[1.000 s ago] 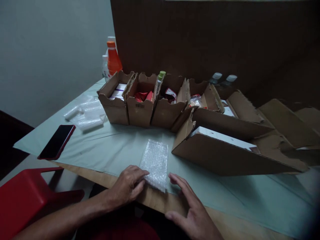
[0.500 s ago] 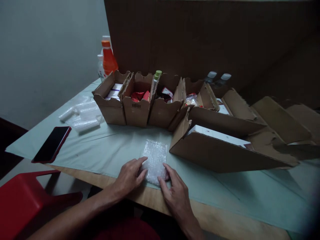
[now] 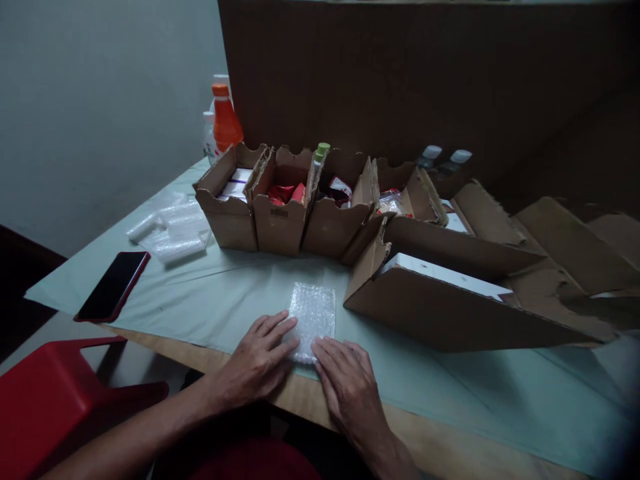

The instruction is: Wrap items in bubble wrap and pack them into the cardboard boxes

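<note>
A flat, clear bubble wrap pouch lies on the pale green tablecloth near the table's front edge. My left hand rests at its left side, fingers stretched out with the tips on the pouch's edge. On the lower right corner lies my right hand, its fingers flat and side by side across the plastic. Neither hand grips the pouch. Whether anything is inside it I cannot make out.
Cardboard bins with small packets and boxes stand in a row behind. A larger cardboard bin sits at right. More bubble wrap, a phone, an orange bottle and a red stool are at left.
My right hand has gone from curling round the pouch's right edge to lying flat on its lower corner. The left fingers have straightened. The view has shifted slightly.
</note>
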The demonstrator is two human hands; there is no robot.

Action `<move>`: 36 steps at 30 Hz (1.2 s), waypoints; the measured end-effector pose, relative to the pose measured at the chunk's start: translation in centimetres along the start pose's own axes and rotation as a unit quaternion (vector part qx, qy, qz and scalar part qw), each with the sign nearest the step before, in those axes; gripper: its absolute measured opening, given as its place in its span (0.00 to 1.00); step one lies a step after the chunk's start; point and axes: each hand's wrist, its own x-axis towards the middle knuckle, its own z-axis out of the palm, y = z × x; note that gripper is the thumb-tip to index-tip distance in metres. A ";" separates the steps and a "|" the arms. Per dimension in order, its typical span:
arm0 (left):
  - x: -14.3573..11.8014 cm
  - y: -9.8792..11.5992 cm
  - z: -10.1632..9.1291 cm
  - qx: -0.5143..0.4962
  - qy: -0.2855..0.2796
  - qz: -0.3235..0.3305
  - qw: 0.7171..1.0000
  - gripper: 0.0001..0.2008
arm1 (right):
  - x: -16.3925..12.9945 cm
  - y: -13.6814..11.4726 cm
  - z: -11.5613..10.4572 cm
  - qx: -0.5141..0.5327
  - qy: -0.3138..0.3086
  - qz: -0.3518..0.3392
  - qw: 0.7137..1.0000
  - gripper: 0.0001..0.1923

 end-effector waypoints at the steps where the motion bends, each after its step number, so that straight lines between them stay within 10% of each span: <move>1: -0.1 0.0 -0.2 -0.012 0.000 -0.005 1.000 0.18 | 0.1 0.0 -0.4 0.021 -0.001 0.004 1.000 0.13; 9: 1.8 0.5 -0.4 -0.203 -0.021 -0.184 0.961 0.12 | 0.2 0.2 -1.9 0.113 -0.051 0.144 0.982 0.10; 14: 3.6 -0.3 1.4 -0.138 0.010 -0.222 0.965 0.15 | 0.0 -0.1 -1.4 -0.043 0.063 0.089 0.993 0.12; 19: 3.9 -0.5 1.9 -0.128 0.036 -0.245 0.960 0.16 | 0.7 -0.9 -0.7 -0.061 -0.009 0.040 0.997 0.15; 28: 2.1 2.9 1.4 -0.580 0.095 -0.382 0.713 0.35 | 1.2 0.3 0.2 0.139 0.054 0.197 0.969 0.12; 33: 3.5 4.5 1.5 -0.671 0.104 -0.328 0.657 0.24 | 0.5 -1.6 -0.7 0.331 -0.004 0.308 0.892 0.14; 36: 3.7 4.9 1.4 -0.653 0.098 -0.340 0.669 0.22 | -0.3 -1.5 -1.5 0.364 -0.020 0.329 0.871 0.16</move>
